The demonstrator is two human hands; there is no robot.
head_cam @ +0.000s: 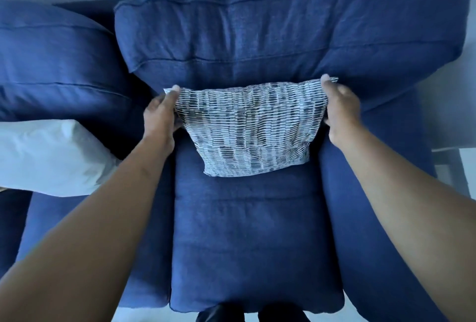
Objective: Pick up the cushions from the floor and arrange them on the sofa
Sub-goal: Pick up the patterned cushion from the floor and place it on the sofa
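Observation:
A grey-and-white patterned cushion (251, 128) stands on the seat of the dark blue sofa (252, 239), leaning against the blue back cushion (283, 28). My left hand (161, 113) grips its upper left corner. The upper right corner is pinched by my right hand (341, 110). A plain white cushion (51, 157) lies on the neighbouring seat to the left.
A second blue back cushion (51, 64) stands at the left. The sofa's right armrest (373, 218) runs beside the seat. Pale floor (461, 167) shows at the right edge, and my dark shoes (221, 315) are at the sofa's front.

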